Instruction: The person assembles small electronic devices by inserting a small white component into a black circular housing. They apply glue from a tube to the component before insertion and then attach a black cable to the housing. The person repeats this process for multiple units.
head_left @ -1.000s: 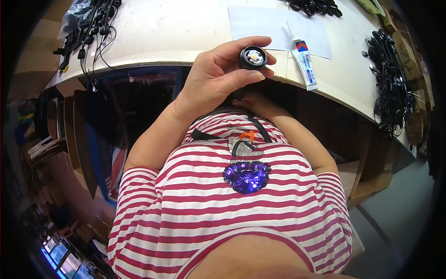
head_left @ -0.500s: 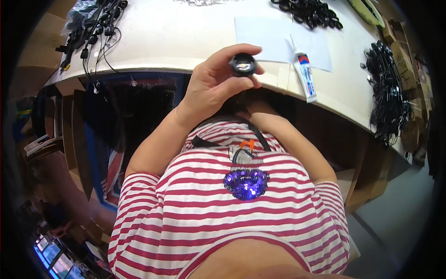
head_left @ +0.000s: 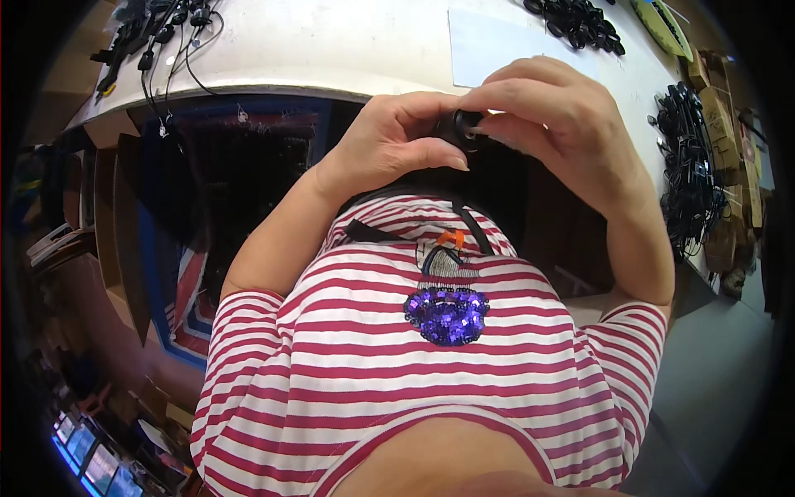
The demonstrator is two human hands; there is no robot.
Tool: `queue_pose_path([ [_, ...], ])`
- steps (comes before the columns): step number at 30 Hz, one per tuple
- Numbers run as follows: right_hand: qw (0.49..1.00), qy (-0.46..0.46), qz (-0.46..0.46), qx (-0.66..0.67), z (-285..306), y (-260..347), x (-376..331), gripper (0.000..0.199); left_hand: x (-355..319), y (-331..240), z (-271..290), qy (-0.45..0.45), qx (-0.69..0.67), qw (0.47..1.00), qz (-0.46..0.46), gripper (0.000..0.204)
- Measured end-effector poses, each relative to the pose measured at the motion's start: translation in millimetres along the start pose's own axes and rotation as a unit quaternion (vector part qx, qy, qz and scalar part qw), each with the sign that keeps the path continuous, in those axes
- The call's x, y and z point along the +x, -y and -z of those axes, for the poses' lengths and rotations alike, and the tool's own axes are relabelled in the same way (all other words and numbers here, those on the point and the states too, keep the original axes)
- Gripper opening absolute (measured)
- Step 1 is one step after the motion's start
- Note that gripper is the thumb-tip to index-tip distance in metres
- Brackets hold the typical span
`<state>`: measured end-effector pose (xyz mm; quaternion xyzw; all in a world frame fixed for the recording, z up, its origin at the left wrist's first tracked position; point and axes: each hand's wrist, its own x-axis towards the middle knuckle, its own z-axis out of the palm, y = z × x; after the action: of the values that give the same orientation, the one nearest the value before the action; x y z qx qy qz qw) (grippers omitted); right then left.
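Note:
My left hand (head_left: 397, 137) is curled around a small black round lamp head (head_left: 451, 130), held just off the table's near edge. Its round front end faces right, toward my other hand. My right hand (head_left: 563, 116) has come up to that end, with thumb and fingers pinched together at the rim. A black ring-like edge shows between the fingertips. Whether the right fingers hold a separate small part or only the rim is hidden. Behind the right hand, a sheet of pale paper (head_left: 476, 45) lies on the white table (head_left: 331, 50).
Black cables with connectors (head_left: 178, 29) lie at the far left, some ends hanging over the edge. Several black rings (head_left: 580, 25) are heaped at the back right. A pile of black cables (head_left: 687, 157) and cardboard boxes (head_left: 720, 108) line the right side.
My right hand has risen from below the table edge to the lamp head. The left hand has turned the lamp head's front from facing me toward the right. The white tube is now hidden.

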<state>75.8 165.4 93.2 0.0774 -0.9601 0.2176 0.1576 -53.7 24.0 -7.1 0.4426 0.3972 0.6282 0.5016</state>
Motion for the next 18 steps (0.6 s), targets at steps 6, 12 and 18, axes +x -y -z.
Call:
queue_pose_path([
  [6, 0.997, 0.07, 0.014, -0.037, 2, 3, 8, 0.019, -4, 1, 1, 0.026, 0.012, 0.999, 0.032, 0.048],
  [12, 0.997, 0.026, -0.062, -0.032, 3, 12, 12, 0.022, -5, -4, -6, -0.044, -0.014, 0.999, -0.011, 0.043],
  [18, 0.916, 0.071, -0.335, 0.208, -46, 15, -25, 0.03, 5, -6, 15, -0.111, -0.191, 0.955, -0.199, 0.04],
])
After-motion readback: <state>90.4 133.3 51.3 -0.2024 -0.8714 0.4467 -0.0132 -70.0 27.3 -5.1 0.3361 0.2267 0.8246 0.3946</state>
